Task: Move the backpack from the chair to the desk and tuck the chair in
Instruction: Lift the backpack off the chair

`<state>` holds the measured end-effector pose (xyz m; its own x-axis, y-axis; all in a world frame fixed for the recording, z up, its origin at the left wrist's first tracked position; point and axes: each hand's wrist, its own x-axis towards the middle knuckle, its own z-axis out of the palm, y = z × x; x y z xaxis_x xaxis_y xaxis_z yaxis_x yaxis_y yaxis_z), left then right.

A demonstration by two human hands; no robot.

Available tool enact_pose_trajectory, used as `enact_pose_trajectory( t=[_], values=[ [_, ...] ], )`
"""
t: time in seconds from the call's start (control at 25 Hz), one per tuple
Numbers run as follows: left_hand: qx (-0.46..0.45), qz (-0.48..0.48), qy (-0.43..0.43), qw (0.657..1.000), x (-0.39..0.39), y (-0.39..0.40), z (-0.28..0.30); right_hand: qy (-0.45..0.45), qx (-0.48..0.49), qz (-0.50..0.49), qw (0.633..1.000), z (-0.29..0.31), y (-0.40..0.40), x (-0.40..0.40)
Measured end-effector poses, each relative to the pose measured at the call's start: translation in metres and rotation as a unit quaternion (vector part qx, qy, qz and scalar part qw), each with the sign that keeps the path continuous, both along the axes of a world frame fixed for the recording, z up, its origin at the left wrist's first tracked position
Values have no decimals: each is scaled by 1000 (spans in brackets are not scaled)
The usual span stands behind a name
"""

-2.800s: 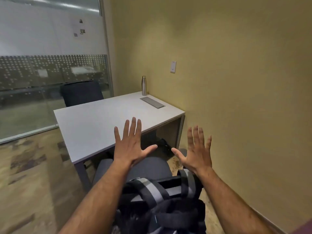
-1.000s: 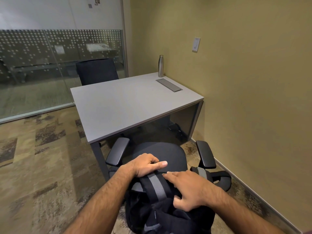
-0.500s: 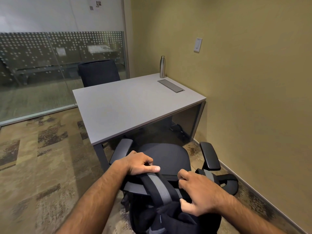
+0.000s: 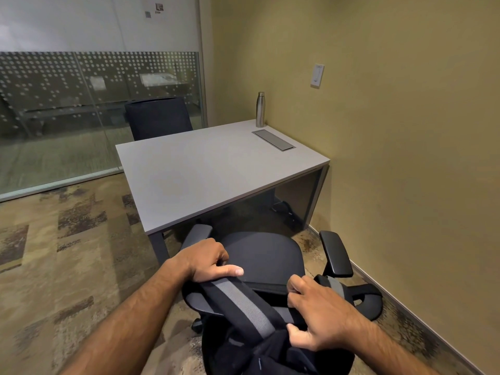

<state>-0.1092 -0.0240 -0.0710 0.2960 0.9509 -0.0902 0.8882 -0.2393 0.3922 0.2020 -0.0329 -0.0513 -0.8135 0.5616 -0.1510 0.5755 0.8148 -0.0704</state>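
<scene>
A black backpack [image 4: 243, 307] with grey-striped straps hangs at the backrest of a black office chair [image 4: 265, 255], close below me. My left hand [image 4: 205, 261] is closed over the top of the left strap, thumb pointing right. My right hand [image 4: 316, 318] grips the backpack's upper edge and the right strap. The chair's seat faces the grey desk [image 4: 211, 171] and stands pulled out from it, its armrests just in front of the desk's near edge. The lower part of the backpack is cut off by the frame.
A steel bottle [image 4: 260, 109] and a flat metal cable lid [image 4: 273, 140] sit at the desk's far right. A second dark chair [image 4: 158, 117] stands behind the desk, before a glass partition [image 4: 67, 117]. A yellow wall [image 4: 405, 185] runs along the right.
Both hands were spread open in the air, then came down and closed on the backpack's straps. My right hand has shifted a little to the right along the top.
</scene>
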Motion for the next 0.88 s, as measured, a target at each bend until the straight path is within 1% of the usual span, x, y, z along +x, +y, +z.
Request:
enact_pose_trajectory(
  t=[0.16,0.28,0.48,0.6,0.8,0.88],
  values=[
    [40,18,57,997,2,-11,9,-3,-3,-2,1000,1,0,1],
    [46,53,86,994,2,-24,14,1,-4,-3,1000,2,2,0],
    [81,89,63,991,-2,-53,17,6,4,2,1000,0,-1,-7],
    [85,70,71,991,1,-62,23,13,6,0,1000,-3,-3,-7],
    [28,-17,147,989,24,-75,37,15,21,-11,1000,-5,-1,-7],
    [17,-39,157,987,37,-78,39,39,5,-4,999,-5,-2,0]
  ],
)
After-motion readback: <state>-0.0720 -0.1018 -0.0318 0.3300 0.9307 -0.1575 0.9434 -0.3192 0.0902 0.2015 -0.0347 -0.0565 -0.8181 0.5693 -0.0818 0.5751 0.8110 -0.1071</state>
